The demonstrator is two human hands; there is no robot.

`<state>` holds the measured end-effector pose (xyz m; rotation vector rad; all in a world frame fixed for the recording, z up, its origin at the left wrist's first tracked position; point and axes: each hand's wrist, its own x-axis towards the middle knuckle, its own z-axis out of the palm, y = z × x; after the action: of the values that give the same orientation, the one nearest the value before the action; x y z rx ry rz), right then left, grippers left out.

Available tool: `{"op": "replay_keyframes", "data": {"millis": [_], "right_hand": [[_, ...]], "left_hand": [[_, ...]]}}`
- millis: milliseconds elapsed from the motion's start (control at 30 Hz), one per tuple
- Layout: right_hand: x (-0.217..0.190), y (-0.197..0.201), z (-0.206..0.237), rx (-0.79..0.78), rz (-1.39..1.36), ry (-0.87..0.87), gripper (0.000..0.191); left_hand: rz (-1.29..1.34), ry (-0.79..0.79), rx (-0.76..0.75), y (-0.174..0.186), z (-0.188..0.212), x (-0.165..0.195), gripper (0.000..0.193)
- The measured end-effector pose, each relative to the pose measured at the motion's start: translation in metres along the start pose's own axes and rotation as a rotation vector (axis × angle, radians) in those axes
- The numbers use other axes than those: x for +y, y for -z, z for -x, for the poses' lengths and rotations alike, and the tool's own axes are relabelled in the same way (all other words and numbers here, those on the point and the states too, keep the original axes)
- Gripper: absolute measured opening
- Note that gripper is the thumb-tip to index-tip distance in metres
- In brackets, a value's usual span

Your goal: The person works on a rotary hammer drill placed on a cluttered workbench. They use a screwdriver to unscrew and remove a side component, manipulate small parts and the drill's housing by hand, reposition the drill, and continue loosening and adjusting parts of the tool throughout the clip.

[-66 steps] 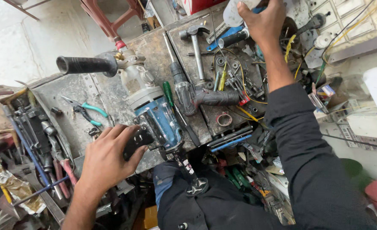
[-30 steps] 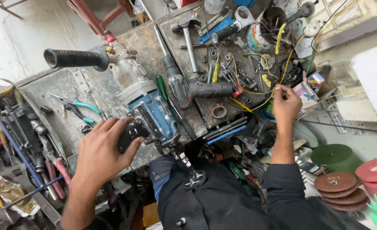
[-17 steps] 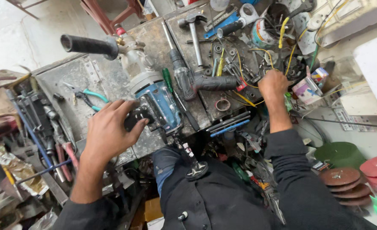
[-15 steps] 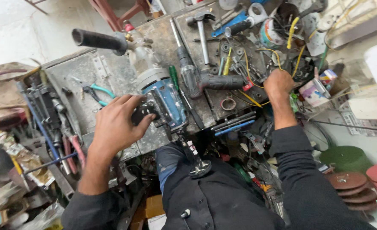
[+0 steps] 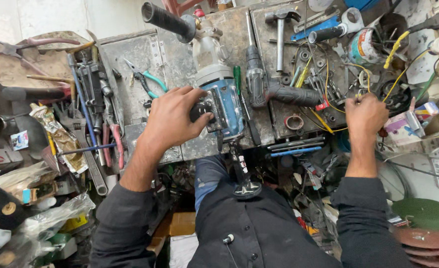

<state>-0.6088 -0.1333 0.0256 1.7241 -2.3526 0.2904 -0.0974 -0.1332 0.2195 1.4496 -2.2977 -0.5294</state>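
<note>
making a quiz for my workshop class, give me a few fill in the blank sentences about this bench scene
1. The left hand rests on a power tool whose body is ____ in colour.
2. The pliers lying beyond the left hand have ____ handles.
3. The right hand reaches into a tangle of thin ____ wires.
4. The hammer lies at the far side of the bench, untouched by either ____.

Missing words: blue; green; yellow; hand
</note>
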Motion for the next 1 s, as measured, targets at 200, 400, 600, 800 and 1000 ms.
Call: {"op": "replay_keyframes", "data": {"millis": [200,400,600,800,1000], "right_hand": [[-0.027,0.04,0.02,-0.021,-0.608,-0.04,0.014],[-0.065,0.049,0.048,-0.165,-1.064,-0.104,0.025],[-0.094,0.034,0.081,-0.461,-1.284,-0.073,0.028],[-0.126,0.036,0.09,-0.604,-1.568,-0.015,0.032],[-0.168,0.042,0.09,-0.583,-1.386,-0.196,0.025]], "left_hand": [[0.021,0.003,0.017,0.001,0.002,0.002,0.04],[0.029,0.015,0.029,0.0,0.005,0.005,0.04],[0.036,0.083,0.005,-0.001,0.022,-0.011,0.036],[0.157,0.067,0.043,-0.006,0.059,-0.046,0.033],[0.206,0.177,0.144,-0.021,0.094,-0.079,0.027]]}}
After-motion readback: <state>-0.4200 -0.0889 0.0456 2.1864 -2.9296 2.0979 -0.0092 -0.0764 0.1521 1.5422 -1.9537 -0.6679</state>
